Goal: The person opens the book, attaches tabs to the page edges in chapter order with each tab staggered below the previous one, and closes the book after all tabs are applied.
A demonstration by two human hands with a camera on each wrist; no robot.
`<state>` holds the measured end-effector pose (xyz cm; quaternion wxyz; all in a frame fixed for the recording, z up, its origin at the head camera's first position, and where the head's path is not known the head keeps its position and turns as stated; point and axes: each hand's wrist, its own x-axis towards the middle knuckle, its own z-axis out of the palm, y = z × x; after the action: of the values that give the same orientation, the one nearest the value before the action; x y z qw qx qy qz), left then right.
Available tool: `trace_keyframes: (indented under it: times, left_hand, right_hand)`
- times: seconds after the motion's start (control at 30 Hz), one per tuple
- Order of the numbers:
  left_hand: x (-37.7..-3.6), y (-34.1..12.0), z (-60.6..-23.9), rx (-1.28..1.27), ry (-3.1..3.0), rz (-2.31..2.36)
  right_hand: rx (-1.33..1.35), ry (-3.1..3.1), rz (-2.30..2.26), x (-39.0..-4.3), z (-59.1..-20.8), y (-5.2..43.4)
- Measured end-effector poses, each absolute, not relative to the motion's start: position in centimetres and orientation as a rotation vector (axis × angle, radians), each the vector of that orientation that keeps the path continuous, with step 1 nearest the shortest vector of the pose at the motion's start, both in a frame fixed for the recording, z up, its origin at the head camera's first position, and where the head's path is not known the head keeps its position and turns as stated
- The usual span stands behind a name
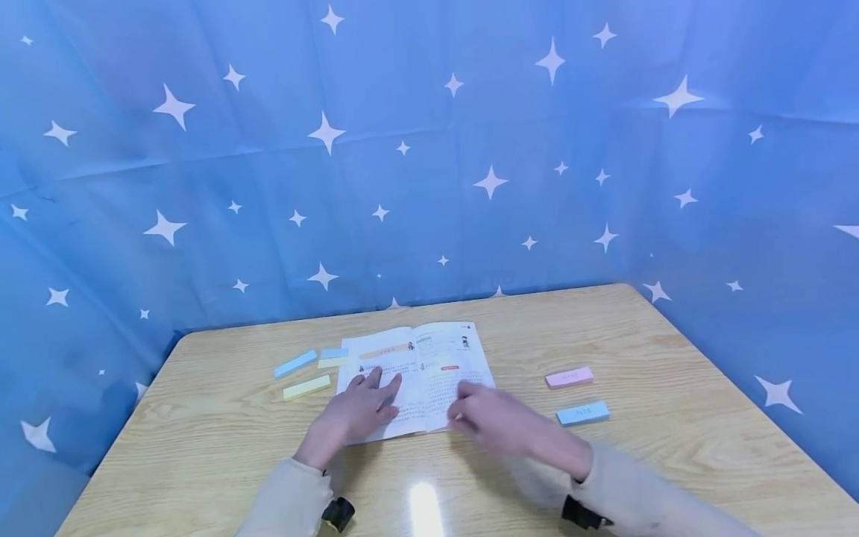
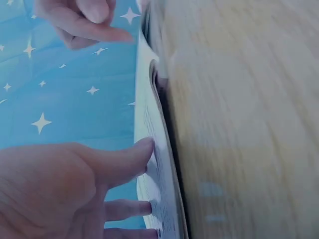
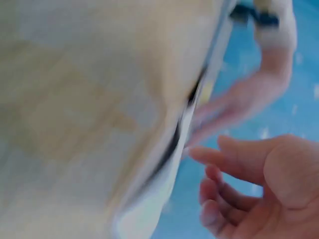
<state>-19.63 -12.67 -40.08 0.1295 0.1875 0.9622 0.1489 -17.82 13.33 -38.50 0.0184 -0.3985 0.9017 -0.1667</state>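
An open book [image 1: 429,358] lies flat on the wooden table [image 1: 671,447], near its middle. My left hand [image 1: 367,403] rests flat on the left page with straight, spread fingers; in the left wrist view its fingers [image 2: 124,164] press on the page [image 2: 149,129]. My right hand [image 1: 493,419] is motion-blurred and hovers at the lower edge of the right page. Its fingers [image 3: 224,174] are loosely curved beside the book's edge [image 3: 172,149] and hold nothing. I cannot tell whether they touch the paper.
Left of the book lie three sticky-note pads: blue [image 1: 295,363], pale blue and yellow [image 1: 333,358], and yellow [image 1: 306,387]. To the right are a pink pad [image 1: 569,377] and a blue pad [image 1: 582,413]. Blue star-patterned cloth [image 1: 429,164] walls in the table.
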Motion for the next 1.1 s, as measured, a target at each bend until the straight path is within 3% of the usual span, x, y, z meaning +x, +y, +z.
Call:
trace_keyframes:
  times: [0.3, 0.53, 0.77, 1.1]
  left_hand:
    - [-19.1, -13.1, -38.8, 0.663, 2.852, 0.538]
    - [-18.9, -12.5, -38.2, 0.671, 2.845, 0.571]
    - [-18.3, -11.0, -37.6, 0.761, 2.866, 0.62]
    - [-16.7, -6.5, -35.8, 1.04, 2.867, 0.861]
  right_hand:
    - [-0.921, 3.132, -0.402, -21.5, -38.6, 25.7]
    - [-0.812, 3.036, -0.353, -22.9, -40.5, 29.8]
    - [-0.892, 3.026, -0.429, -22.3, -39.6, 28.9]
    - [-1.318, 2.942, -0.587, -18.9, -34.8, 20.7]
